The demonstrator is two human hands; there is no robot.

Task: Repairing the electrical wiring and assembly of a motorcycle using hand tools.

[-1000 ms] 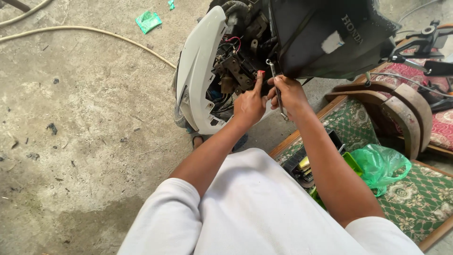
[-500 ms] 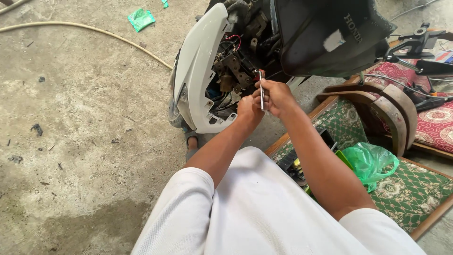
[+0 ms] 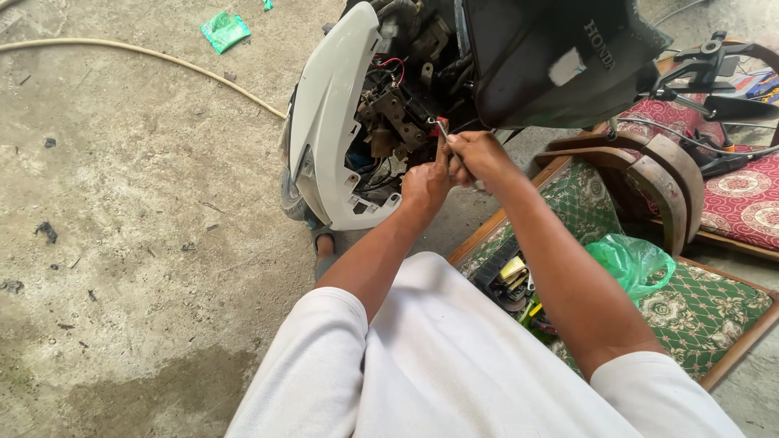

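A scooter stands in front of me with its white front panel [image 3: 329, 122] hanging open and its wiring and metal parts [image 3: 398, 109] bare. My right hand [image 3: 479, 156] is closed around a thin metal tool [image 3: 441, 126] whose tip points into the exposed parts. My left hand [image 3: 426, 182] is right beside it, one finger stretched up along the tool to a small red piece at its tip. Both hands touch each other just below the black front cover [image 3: 560, 57].
A wooden seat with green patterned cushions [image 3: 690, 304] is at my right, with a green plastic bag [image 3: 633, 261] and several small tools [image 3: 515, 280] on it. A pale hose [image 3: 146, 53] crosses the concrete floor. A green wrapper [image 3: 225, 31] lies at the top left. My foot in a sandal [image 3: 324, 243] is under the scooter.
Both hands have shifted up and left into the open front of the scooter. The tool, held upright half a second ago, now points its tip at the exposed parts.
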